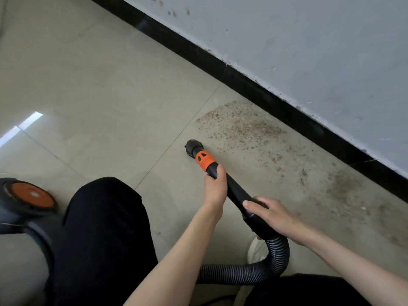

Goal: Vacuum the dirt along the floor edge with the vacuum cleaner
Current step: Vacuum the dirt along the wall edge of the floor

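Head view: left hand (215, 187) and right hand (270, 214), both curled round the vacuum wand (239, 193), keep the nozzle (191, 147) on bare floor (99, 85), short of the dirt (242, 124) along the black skirting (276, 102). Sweeping too fast could scatter grit; the hose (254, 272) might snag a knee.

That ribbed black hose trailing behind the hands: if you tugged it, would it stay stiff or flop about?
Probably floppy: the hose already curls in a tight loop behind the right hand. Its ribs suggest it bends easily and may spring back. The smooth tube that both hands grip looks rigid, so it likely steers the nozzle.
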The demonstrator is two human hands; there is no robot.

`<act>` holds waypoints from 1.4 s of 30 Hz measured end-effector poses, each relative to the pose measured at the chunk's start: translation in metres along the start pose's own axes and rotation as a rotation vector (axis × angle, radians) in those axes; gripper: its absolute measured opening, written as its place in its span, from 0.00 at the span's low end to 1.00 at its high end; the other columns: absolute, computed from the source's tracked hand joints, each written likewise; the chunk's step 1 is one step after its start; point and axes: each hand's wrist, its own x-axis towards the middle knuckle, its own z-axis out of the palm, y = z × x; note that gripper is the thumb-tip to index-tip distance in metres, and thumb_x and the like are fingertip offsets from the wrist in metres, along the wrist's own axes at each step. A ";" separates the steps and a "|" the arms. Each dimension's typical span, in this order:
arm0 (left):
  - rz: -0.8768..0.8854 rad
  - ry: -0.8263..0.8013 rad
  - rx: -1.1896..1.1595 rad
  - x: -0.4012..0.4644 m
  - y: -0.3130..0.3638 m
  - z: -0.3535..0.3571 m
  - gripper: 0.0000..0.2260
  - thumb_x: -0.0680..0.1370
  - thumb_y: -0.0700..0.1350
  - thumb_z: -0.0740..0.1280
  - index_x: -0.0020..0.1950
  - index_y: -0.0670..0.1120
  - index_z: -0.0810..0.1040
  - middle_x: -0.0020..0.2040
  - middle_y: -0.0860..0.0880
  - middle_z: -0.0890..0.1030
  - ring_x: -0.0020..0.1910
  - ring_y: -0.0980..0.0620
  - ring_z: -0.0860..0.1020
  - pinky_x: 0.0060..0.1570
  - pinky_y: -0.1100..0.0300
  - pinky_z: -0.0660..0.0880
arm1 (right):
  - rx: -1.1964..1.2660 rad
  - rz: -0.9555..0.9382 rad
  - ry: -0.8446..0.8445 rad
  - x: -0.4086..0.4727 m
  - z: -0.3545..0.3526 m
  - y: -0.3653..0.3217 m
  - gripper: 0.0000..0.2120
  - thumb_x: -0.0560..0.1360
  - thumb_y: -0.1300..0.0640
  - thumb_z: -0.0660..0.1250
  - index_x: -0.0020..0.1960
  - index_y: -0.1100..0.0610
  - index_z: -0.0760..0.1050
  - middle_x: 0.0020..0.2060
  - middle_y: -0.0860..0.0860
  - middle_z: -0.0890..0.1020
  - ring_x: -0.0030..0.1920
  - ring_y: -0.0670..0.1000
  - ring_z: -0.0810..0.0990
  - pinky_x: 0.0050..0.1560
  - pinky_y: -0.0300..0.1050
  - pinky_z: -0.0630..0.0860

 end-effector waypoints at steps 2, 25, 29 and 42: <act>0.003 -0.035 0.047 -0.001 0.000 0.002 0.14 0.79 0.56 0.59 0.53 0.45 0.70 0.43 0.49 0.74 0.44 0.49 0.74 0.48 0.54 0.71 | -0.055 -0.022 0.096 -0.003 0.006 0.006 0.15 0.74 0.44 0.68 0.40 0.56 0.77 0.29 0.51 0.81 0.28 0.52 0.79 0.35 0.52 0.77; -0.048 -0.113 0.172 -0.025 -0.005 0.026 0.12 0.80 0.55 0.58 0.44 0.47 0.69 0.37 0.50 0.70 0.35 0.54 0.70 0.35 0.60 0.67 | 0.100 0.019 0.230 -0.031 0.010 0.029 0.16 0.75 0.46 0.68 0.36 0.57 0.74 0.29 0.54 0.79 0.29 0.54 0.77 0.36 0.52 0.75; -0.028 -0.015 0.184 -0.024 -0.007 0.011 0.14 0.79 0.55 0.58 0.52 0.44 0.70 0.40 0.50 0.72 0.37 0.53 0.71 0.35 0.59 0.67 | 0.109 0.016 0.075 -0.026 0.008 0.020 0.14 0.76 0.49 0.68 0.39 0.58 0.76 0.30 0.54 0.80 0.28 0.54 0.78 0.30 0.47 0.77; -0.031 -0.072 0.205 -0.027 -0.030 0.020 0.18 0.80 0.54 0.56 0.59 0.40 0.68 0.37 0.51 0.67 0.35 0.54 0.68 0.35 0.58 0.65 | 0.060 0.066 0.029 -0.037 -0.003 0.033 0.14 0.78 0.50 0.66 0.37 0.57 0.74 0.31 0.55 0.79 0.29 0.52 0.79 0.30 0.43 0.76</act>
